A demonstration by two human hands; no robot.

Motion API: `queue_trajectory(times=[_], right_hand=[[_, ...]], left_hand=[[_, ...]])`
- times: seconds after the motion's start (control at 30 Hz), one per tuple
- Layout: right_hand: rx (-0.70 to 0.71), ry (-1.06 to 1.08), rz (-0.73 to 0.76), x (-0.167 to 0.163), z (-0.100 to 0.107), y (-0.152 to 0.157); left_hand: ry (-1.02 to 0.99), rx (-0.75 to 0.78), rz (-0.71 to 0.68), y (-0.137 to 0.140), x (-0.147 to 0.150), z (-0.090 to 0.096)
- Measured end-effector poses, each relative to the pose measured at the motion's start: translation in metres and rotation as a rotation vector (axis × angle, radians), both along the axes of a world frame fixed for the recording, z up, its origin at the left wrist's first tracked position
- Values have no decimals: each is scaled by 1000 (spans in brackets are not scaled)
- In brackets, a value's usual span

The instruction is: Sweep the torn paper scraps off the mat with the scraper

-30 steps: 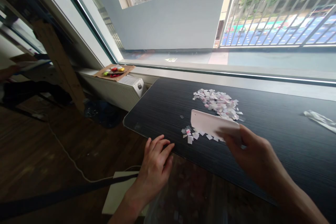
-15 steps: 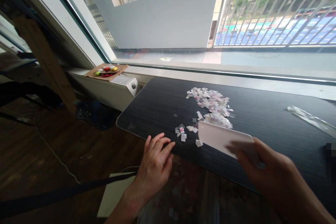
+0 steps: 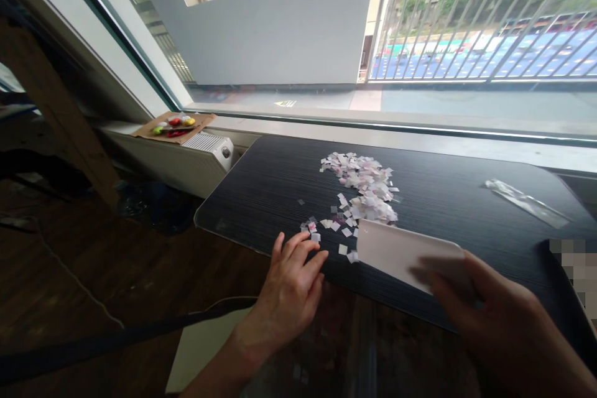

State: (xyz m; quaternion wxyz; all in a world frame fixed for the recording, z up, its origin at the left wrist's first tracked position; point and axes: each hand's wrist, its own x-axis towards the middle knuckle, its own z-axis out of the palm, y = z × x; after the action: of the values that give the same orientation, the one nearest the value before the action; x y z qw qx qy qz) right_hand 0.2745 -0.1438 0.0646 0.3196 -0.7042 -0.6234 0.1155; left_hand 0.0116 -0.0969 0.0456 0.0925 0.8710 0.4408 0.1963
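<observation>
Thin pale-pink plate point(image 3: 392, 249) is held tilted, free end pointed to 10 o'clock. Small white-and-pink squarish bits point(image 3: 372, 206) are heaped loosely at its 11 o'clock; strays point(image 3: 342, 250) are scattered at 9 to 10.

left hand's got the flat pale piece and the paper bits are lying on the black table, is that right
Not quite: it is the right hand that holds the flat pale piece, not the left hand, as the head view shows. The paper bits are indeed lying on the black table.
</observation>
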Motion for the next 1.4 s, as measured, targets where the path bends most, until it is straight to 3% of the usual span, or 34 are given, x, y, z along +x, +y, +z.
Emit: queue_trajectory(times=[0.47,0.73,0.87,1.03,1.17,1.4], right_hand=[[25,52,-124,0,3,-7],[-29,76,-165,1,4,-9],[-30,135,-97,0,5,-7],[-41,68,-150,0,5,-6],[-50,134,-61,-5,3,-5],[-23,18,-65,-4,7,-10]], left_hand=[[130,-8,-208,10,36,3],[157,-20,-186,9,38,-5],[162,-3,-179,8,35,-5],[137,18,-184,7,32,-7],[142,8,-168,6,30,-8],[175,-8,-168,5,30,-2]])
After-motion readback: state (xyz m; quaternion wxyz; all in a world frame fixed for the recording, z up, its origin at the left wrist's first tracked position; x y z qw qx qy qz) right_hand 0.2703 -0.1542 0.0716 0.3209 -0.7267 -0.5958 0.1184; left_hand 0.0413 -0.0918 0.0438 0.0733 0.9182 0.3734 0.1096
